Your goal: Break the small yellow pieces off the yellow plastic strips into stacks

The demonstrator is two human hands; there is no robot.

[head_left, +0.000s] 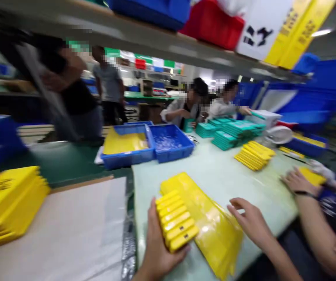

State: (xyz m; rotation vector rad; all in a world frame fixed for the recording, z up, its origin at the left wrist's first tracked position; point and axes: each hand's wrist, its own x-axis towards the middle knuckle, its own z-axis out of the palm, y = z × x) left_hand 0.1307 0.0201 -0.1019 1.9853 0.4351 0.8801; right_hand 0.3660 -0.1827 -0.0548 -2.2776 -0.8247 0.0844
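My left hand (159, 246) is wrapped round a stack of yellow boxes (175, 220), several slim packs pressed together with their ends facing up. Beneath and beside that stack lies a pile of flat, glossy yellow sheets (215, 230) on the pale table mat (211, 164). My right hand (251, 218) hovers at the right edge of the sheets, its fingers apart and nothing between them. Whether its fingertips touch the sheets I cannot tell.
Stacked yellow boxes (12, 203) stand at left beside white sheeting (77, 230). Blue bins (174, 142) sit behind. Teal boxes (235, 128) and another yellow stack (254, 154) are farther back. A co-worker's hand (299, 181) works at right. A loaded shelf (156, 43) crosses overhead.
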